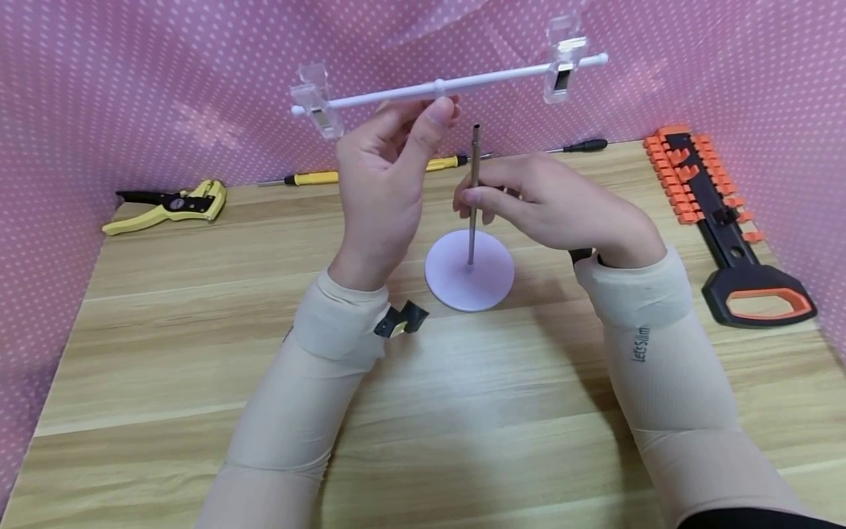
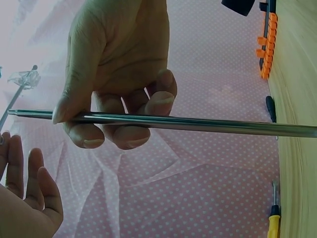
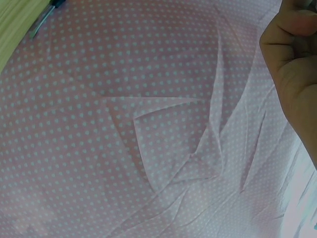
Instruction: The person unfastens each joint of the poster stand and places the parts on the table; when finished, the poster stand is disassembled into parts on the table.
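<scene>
A white crossbar with a clear plastic clip near its left end and another clear clip near its right end is held up by my left hand. Thumb and fingers pinch it at the small middle knob. Below and to the right, a thin metal rod stands upright on a round white base on the table. My right hand pinches this rod partway up. In the left wrist view the rod shows a narrower top end, apart from the crossbar.
Yellow-and-black wire strippers lie at the back left. Along the back edge lie a yellow-handled screwdriver and a black-handled screwdriver. A black-and-orange rack with a looped handle lies at the right. A pink dotted cloth hangs behind the table.
</scene>
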Motion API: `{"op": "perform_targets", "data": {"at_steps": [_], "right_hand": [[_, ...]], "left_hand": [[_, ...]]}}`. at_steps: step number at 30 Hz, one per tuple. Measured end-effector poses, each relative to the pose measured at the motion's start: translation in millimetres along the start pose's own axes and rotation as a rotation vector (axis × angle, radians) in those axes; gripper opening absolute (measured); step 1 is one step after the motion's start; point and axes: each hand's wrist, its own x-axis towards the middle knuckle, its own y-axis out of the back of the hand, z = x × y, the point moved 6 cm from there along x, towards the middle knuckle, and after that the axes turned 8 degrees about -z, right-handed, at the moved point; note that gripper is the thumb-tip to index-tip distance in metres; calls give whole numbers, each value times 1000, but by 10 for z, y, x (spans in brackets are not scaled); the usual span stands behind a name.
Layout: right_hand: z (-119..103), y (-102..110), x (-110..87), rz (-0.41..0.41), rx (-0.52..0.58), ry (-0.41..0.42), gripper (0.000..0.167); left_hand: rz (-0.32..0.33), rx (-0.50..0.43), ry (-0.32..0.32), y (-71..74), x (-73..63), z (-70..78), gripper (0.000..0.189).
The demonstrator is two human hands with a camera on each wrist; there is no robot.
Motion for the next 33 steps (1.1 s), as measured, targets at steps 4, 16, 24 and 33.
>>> {"op": "perform_targets", "data": {"at_steps": [4,16,24,33], "right_hand": [[-3,3,-2,4,-7,8,22],[2,16,-13,-12,17,-13,23],[39,52,-31,-12,17,-27,22],[82,98,-86,-9,15,-67,24]], "left_hand": [[-1,0,-29,10,11,-23,21],[20,24,22,50,41,-112,24],[40,32,56,97,65,-176,24],[50,10,74,110,77,-229,24]]}}
